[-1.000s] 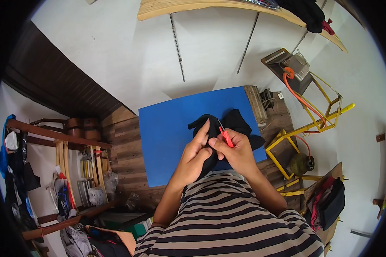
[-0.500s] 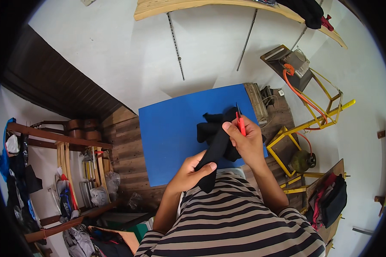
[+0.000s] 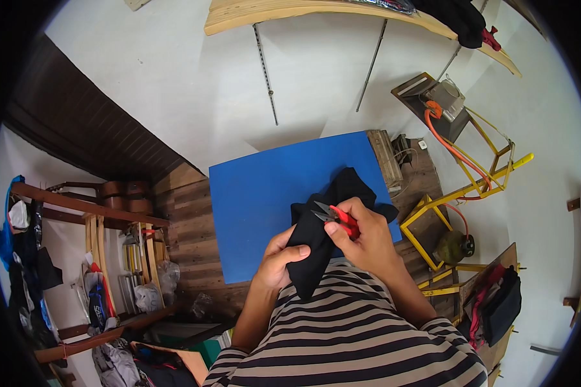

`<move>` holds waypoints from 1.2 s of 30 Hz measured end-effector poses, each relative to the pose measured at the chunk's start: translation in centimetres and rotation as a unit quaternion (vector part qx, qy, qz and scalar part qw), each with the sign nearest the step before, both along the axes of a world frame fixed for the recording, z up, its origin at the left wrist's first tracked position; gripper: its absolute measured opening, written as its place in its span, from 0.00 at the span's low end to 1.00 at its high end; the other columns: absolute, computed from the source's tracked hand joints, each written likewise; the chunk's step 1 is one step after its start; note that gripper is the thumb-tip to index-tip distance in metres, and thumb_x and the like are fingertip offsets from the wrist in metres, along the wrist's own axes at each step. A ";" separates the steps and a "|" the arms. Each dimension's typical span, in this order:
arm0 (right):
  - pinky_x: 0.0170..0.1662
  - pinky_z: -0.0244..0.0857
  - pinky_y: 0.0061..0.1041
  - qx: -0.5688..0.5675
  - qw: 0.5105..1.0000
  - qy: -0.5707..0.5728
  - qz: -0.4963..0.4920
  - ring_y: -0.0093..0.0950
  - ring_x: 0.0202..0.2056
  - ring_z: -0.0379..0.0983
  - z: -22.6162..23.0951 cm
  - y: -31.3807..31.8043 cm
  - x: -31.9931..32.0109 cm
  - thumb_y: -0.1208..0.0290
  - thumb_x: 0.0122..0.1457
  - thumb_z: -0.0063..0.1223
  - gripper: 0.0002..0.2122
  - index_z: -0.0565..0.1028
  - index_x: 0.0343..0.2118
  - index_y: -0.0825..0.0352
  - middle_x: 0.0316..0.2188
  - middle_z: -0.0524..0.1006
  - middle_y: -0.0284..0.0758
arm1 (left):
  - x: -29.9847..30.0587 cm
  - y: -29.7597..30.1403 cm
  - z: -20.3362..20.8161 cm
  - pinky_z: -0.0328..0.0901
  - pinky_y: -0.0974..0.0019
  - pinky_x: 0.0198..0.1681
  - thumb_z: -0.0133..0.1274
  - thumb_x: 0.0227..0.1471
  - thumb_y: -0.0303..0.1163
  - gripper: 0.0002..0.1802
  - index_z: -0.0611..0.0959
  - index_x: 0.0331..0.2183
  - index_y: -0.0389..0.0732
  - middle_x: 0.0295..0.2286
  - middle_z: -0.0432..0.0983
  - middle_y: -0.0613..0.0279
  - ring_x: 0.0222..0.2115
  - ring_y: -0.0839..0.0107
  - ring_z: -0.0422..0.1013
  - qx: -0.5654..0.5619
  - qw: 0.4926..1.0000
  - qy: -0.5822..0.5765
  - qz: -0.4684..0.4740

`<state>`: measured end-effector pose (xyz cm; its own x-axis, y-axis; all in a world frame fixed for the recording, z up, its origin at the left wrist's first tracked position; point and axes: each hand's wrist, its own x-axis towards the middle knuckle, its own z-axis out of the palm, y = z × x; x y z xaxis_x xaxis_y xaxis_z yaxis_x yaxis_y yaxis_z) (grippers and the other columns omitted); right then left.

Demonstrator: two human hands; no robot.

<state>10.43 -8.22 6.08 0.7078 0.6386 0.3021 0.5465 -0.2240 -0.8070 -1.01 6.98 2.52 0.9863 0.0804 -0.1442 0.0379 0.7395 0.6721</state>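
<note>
Black cloth [image 3: 310, 248], perhaps a garment, hangs in folds in front of me, partly over the blue tabletop [image 3: 251, 213]. My left hand [image 3: 281, 259] is closed on its near part, thumb on top. In my right hand [image 3: 366, 235] is a pair of red-handled thread snips [image 3: 346, 220]. Their pointed blades are spread and aimed left, close over the cloth; whether they touch it I cannot tell. More of the cloth lies bunched beyond my right hand, partly hidden by it.
A wooden block-like piece [image 3: 384, 161] lies at the table's far right edge. Yellow metal frames [image 3: 426, 226] with an orange hose and a green gas cylinder [image 3: 455, 247] stand to the right. Shelving [image 3: 90, 205] with bags, clothes and a guitar is at left.
The snips have swung from pointing away to pointing left, and their blades now show spread over the cloth. My right hand came nearer, and the cloth shifted and unfolded on the far side.
</note>
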 end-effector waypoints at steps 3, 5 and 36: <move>0.21 0.66 0.27 0.004 0.998 -0.059 -0.014 0.33 0.18 0.74 0.2 0.1 -0.1 0.64 0.53 0.62 0.12 0.73 0.31 0.67 0.19 0.75 0.38 | 0.0 0.0 0.1 0.68 0.72 0.39 0.51 0.47 0.26 0.28 0.71 0.51 0.28 0.39 0.75 0.56 0.35 0.72 0.74 0.003 1.000 -0.008 -0.001; 0.21 0.66 0.27 0.006 0.995 -0.093 -0.018 0.33 0.18 0.73 0.3 0.1 0.0 0.65 0.52 0.62 0.12 0.74 0.29 0.67 0.19 0.75 0.37 | 0.0 0.0 0.2 0.68 0.72 0.40 0.50 0.47 0.26 0.28 0.71 0.51 0.28 0.38 0.75 0.56 0.35 0.72 0.73 0.011 1.000 -0.007 -0.004; 0.19 0.57 0.24 -0.007 0.998 -0.055 0.018 0.28 0.14 0.63 -1.1 0.7 -0.3 0.69 0.50 0.62 0.10 0.72 0.24 0.67 0.13 0.66 0.36 | 0.7 0.7 1.0 0.64 0.72 0.46 0.43 0.40 0.29 0.37 0.65 0.55 0.26 0.43 0.73 0.54 0.41 0.71 0.71 0.010 0.999 -0.031 -0.005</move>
<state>10.09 -7.51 4.98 0.6473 0.6677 0.3676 0.6394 -0.2130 -0.7388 -0.34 7.73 3.55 0.9941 0.0719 -0.0808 0.0034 0.7261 0.6876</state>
